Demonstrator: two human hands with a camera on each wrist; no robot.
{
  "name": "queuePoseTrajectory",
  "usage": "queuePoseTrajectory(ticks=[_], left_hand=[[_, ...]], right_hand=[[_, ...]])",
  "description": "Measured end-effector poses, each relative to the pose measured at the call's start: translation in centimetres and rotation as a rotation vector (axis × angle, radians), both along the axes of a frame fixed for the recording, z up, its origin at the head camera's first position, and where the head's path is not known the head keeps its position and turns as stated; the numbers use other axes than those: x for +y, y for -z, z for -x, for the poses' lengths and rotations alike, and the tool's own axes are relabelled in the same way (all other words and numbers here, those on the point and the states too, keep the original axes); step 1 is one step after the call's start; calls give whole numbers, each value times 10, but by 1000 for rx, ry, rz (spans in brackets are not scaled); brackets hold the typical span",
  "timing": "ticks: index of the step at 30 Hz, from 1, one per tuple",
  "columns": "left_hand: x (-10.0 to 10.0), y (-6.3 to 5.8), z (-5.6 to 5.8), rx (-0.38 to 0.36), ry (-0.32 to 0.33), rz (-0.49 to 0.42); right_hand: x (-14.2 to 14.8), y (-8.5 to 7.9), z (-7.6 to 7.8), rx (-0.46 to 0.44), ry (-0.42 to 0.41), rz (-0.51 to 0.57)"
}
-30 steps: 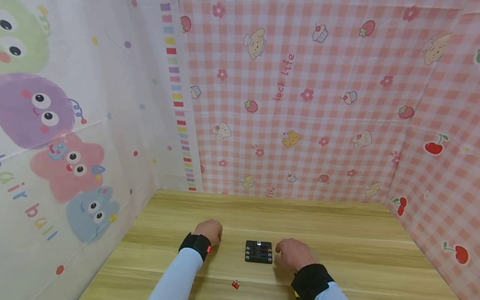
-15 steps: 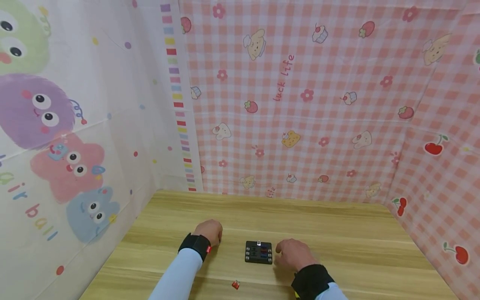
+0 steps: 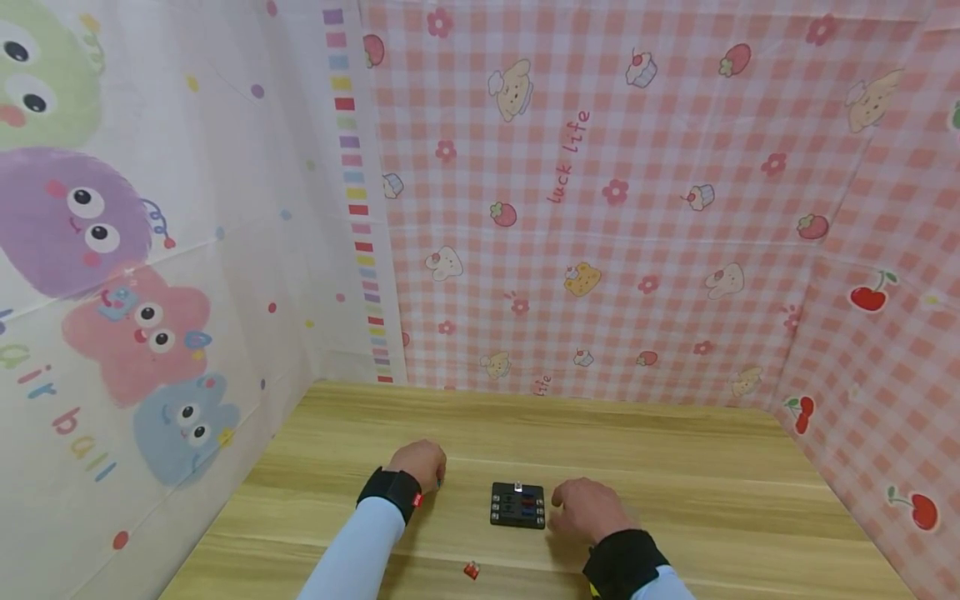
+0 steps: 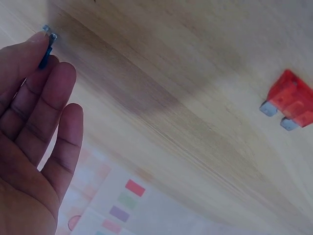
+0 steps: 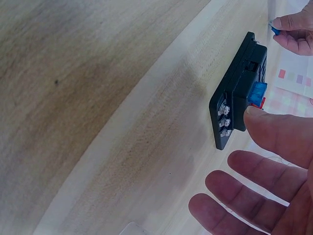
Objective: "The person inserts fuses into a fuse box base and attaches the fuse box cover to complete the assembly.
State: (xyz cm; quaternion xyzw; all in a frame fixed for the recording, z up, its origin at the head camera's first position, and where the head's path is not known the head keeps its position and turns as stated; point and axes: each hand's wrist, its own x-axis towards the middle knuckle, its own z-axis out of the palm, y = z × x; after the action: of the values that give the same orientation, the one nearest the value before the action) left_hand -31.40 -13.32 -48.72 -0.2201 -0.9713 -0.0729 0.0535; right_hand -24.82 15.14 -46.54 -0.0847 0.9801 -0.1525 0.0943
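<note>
Between thumb and fingers my left hand pinches a blue blade fuse, its metal prongs poking out past the thumb tip in the left wrist view. To the right of that hand, a black fuse box lies flat on the table, with silver screw terminals along its sides. Blue and red fuses sit in its right column, as the blue fuse in the right wrist view shows. My right hand rests beside the box's right edge, fingers relaxed and apart, holding nothing.
A loose red blade fuse lies on the wooden table in front of the box, near the bottom of the head view. Patterned cloths, including a pink checked one, stand behind and on both sides.
The left hand has turned very slightly, and a bit of blue now shows at its fingertips. The right hand, fuse box and loose red fuse stay in place.
</note>
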Motion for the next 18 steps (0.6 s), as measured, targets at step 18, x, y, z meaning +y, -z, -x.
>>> queuePoseTrajectory(ticks=[18], left_hand=[[0, -10, -4, -10, 8, -38]], right_hand=[[-1, -3, -1, 7, -8, -10]])
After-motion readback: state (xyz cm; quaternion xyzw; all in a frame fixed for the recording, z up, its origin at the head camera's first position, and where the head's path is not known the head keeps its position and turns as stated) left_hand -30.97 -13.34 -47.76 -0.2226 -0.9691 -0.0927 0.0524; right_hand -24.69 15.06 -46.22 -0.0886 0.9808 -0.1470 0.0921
